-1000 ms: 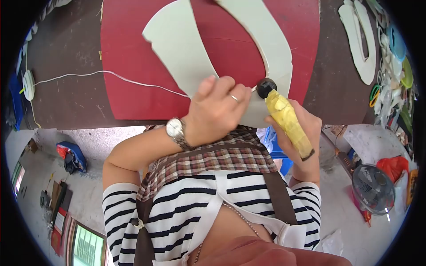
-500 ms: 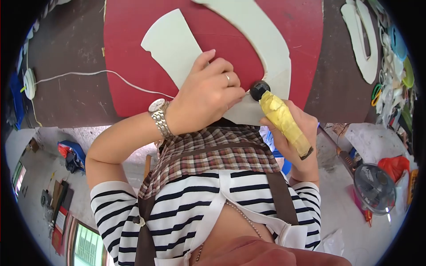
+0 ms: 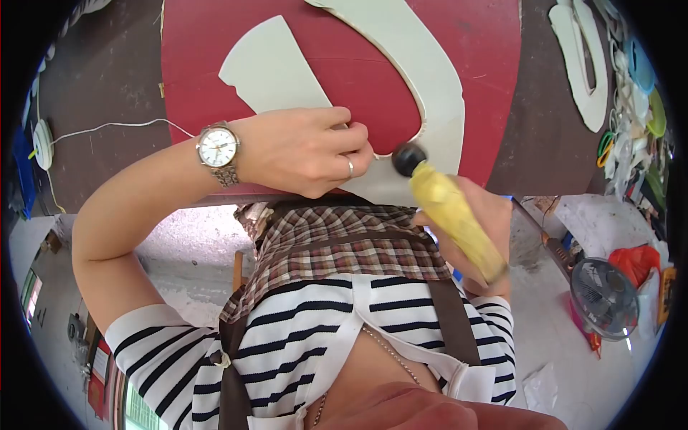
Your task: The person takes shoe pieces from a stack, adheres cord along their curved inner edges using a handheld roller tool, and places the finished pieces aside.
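Observation:
A large curved cream leather-like piece (image 3: 437, 86) lies on the red board (image 3: 351, 72), its inner edge turned over in small pleats near the bend. My left hand (image 3: 308, 152), palm down, has its fingers curled in on the edge of that piece; the thumb is mostly hidden. My right hand (image 3: 481, 215) is wrapped round a hammer-like tool (image 3: 448, 201) with a rounded black end and a yellow, tape-wrapped body. The black end is close beside my left fingertips, over the piece's edge. Left of these, a flared part of the cream material (image 3: 269, 64) passes under my left hand.
A white cord (image 3: 107, 125) runs from a small round case (image 3: 43, 143) on the dark table (image 3: 107, 79). Another cream cutout (image 3: 584, 79) lies at the right, near hanging strips and scissors (image 3: 605, 147). A fan (image 3: 603, 297) stands lower right.
My left forearm has swung outward and the left hand turned flatter, its fingers still at the edge. The tool has shifted slightly left and is blurred. The cream piece has slid slightly left.

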Demonstrator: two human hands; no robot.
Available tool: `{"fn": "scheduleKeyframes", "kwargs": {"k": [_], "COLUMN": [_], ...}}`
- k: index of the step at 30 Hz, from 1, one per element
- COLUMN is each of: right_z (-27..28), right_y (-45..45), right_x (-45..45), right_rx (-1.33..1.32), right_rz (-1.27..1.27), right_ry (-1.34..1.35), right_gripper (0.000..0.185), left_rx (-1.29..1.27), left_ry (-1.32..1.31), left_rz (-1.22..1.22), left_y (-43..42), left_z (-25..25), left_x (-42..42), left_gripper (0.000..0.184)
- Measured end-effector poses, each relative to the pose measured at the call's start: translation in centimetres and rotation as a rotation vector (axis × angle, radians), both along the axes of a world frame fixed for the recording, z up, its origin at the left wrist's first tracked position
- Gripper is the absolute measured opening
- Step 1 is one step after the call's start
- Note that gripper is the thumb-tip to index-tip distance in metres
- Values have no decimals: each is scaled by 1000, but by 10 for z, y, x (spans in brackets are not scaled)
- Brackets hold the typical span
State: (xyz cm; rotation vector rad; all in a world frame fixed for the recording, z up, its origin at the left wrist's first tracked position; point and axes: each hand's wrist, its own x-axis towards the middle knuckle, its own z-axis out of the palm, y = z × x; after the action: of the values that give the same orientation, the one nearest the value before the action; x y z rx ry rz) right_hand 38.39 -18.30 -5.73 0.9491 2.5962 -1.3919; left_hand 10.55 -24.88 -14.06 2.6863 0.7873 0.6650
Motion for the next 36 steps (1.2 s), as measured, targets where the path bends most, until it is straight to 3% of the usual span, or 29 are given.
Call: {"fn": "scheduleKeyframes", "kwargs": {"k": [2,3,5,7,11,13,14,17,19,20,22,24,25,28,29,31,32,35,36], "right_z": [2,2,0,-6,-5,-11,-18,-9,-5,-15,-3,-1,-1,-9,-16,-4,-1,-12,-15], "right_y": [-6,0,13,24,51,72,73,77,66,62,56,56,57,51,51,55,55,45,42], "right_x": [-10,-22,-15,-1,0,7,12,12,7,10,13,26,30,34,39,46,47,43,39], "right_rx": [-57,66,31,-219,171,358,337,178,182,285,300,209,175,351,478,324,333,332,329], "right_rz": [-73,143,100,-345,-841,-422,-404,-493,-558,-469,-328,-379,-450,-605,-448,-397,-449,-624,-525], "right_ry": [66,-60,23,249,292,43,94,129,290,330,50,1,-10,323,198,-29,10,208,91], "right_gripper": [44,46,35,16,11,16,20,24,31,27,27,32,33,33,31,31,32,32,29], "left_rx": [-18,-30,-70,-142,-280,-303,-327,-216,-85,-148,-323,-503,-445,-267,-242,-199,-205,-286,-340], "left_ry": [8,38,25,-80,-132,-229,-272,51,301,233,-4,-214,-216,-212,-117,81,114,-100,-111], "left_rz": [-11,-25,48,215,662,685,677,437,389,389,412,445,433,416,394,325,322,345,329], "left_y": [-1,1,9,16,65,65,63,56,52,54,64,71,77,80,81,77,75,78,79], "left_z": [0,3,6,-1,4,2,2,16,32,30,24,18,16,8,12,27,33,13,13], "left_x": [-4,-9,-10,11,93,94,92,79,83,81,66,62,68,99,100,102,102,89,84], "left_gripper": [30,29,29,30,47,45,44,40,35,29,24,27,27,32,34,37,38,37,35]}}
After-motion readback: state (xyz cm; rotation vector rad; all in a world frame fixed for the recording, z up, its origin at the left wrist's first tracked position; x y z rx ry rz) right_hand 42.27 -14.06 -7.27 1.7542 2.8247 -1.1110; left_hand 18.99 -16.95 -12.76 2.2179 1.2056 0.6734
